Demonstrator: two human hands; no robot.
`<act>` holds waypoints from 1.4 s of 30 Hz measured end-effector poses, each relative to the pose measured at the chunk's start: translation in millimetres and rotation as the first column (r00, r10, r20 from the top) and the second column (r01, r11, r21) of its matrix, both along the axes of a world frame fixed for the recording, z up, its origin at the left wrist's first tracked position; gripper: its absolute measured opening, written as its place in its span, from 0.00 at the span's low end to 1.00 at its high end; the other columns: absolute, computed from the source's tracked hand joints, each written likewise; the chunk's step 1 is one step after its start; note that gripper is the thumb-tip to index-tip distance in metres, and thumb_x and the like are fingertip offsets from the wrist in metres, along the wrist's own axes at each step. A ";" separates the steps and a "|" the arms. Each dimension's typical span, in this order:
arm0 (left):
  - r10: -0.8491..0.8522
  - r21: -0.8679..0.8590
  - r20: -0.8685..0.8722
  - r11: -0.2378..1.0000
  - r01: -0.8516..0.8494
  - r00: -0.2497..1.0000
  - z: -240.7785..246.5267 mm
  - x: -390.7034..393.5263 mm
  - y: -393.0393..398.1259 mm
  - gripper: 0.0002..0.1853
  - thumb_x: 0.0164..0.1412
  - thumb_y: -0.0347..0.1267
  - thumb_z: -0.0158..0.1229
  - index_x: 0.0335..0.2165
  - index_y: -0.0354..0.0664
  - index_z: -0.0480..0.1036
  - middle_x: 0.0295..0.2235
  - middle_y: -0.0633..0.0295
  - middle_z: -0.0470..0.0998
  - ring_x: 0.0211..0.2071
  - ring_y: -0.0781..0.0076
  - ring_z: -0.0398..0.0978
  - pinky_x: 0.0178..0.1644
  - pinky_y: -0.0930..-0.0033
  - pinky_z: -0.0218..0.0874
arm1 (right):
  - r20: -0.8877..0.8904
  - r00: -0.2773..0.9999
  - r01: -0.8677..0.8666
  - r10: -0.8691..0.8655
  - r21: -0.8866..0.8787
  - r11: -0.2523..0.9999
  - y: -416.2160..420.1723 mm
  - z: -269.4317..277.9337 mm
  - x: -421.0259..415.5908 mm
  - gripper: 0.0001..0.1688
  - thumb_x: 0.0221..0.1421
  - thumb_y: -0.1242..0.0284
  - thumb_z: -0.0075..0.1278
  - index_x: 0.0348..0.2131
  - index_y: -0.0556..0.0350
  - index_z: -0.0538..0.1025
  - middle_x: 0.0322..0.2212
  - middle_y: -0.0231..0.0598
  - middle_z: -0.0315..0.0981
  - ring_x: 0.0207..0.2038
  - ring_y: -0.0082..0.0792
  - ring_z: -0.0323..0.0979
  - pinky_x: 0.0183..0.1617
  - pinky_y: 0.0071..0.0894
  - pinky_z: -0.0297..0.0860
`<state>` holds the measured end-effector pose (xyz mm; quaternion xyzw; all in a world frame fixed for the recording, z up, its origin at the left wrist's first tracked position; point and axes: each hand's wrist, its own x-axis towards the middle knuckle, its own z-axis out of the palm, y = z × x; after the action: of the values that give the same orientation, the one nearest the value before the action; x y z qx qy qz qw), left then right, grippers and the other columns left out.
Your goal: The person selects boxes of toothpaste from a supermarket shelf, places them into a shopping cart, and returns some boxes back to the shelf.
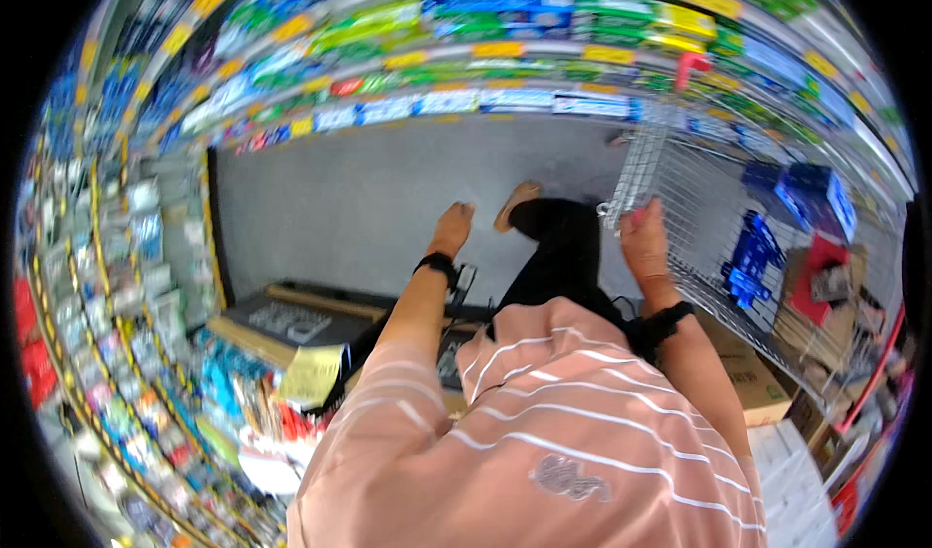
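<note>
My right hand is closed around the near end of a wire shopping cart, where a bit of pinkish-red handle shows by the thumb. Inside the wire basket are blue packets. Blue boxes appear farther right, in or behind the cart. My left hand hangs over the grey floor with its fingers curled, and nothing shows in it. A black band circles each wrist.
Shelves of colourful packaged goods with yellow price tags curve across the front. Hanging small packs line the left. Dark cartons, a yellow paper and a brown cardboard box lie close to my body.
</note>
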<state>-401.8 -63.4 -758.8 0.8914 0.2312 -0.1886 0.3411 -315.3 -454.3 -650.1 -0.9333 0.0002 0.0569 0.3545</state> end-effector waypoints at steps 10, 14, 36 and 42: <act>-0.268 -0.519 -0.057 0.831 0.201 0.962 147.1 187.1 -155.3 0.33 0.70 0.57 0.49 0.49 0.35 0.71 0.46 0.52 0.78 0.43 0.60 0.81 0.46 0.60 0.72 | -0.135 0.990 0.043 -0.038 0.034 0.999 5.3 20.7 5.2 0.21 0.58 0.71 0.52 0.46 0.62 0.64 0.42 0.62 0.69 0.45 0.65 0.73 0.50 0.58 0.73; -0.462 -0.571 -0.050 0.741 0.354 0.886 176.4 225.2 -230.3 0.35 0.70 0.57 0.49 0.54 0.35 0.68 0.47 0.52 0.78 0.43 0.61 0.81 0.45 0.62 0.72 | -0.254 0.966 0.052 -0.036 0.057 0.997 -9.6 41.4 7.2 0.23 0.57 0.67 0.56 0.46 0.58 0.65 0.43 0.57 0.70 0.48 0.61 0.73 0.51 0.57 0.72; -0.652 -0.523 -0.049 0.662 0.537 0.757 148.9 248.4 -373.0 0.21 0.70 0.31 0.51 0.56 0.29 0.62 0.48 0.47 0.77 0.30 0.60 0.82 0.26 0.64 0.78 | -0.668 0.481 0.839 -0.567 0.164 0.519 -444.2 11.6 94.1 0.31 0.63 0.63 0.49 0.61 0.61 0.68 0.45 0.50 0.76 0.39 0.46 0.81 0.36 0.47 0.81; -0.572 -0.438 -0.144 0.769 0.467 0.807 167.8 239.4 -414.8 0.23 0.70 0.32 0.51 0.58 0.28 0.61 0.54 0.44 0.73 0.35 0.60 0.81 0.27 0.66 0.78 | -0.640 0.405 0.908 -0.653 0.198 0.369 -512.0 -53.4 114.6 0.38 0.61 0.64 0.53 0.65 0.59 0.61 0.45 0.57 0.75 0.38 0.49 0.80 0.32 0.52 0.79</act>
<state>-162.4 -478.2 -591.0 0.8021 -0.0240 -0.4368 0.4067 -200.8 -966.3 -703.5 -0.6306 0.5274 0.0906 0.5620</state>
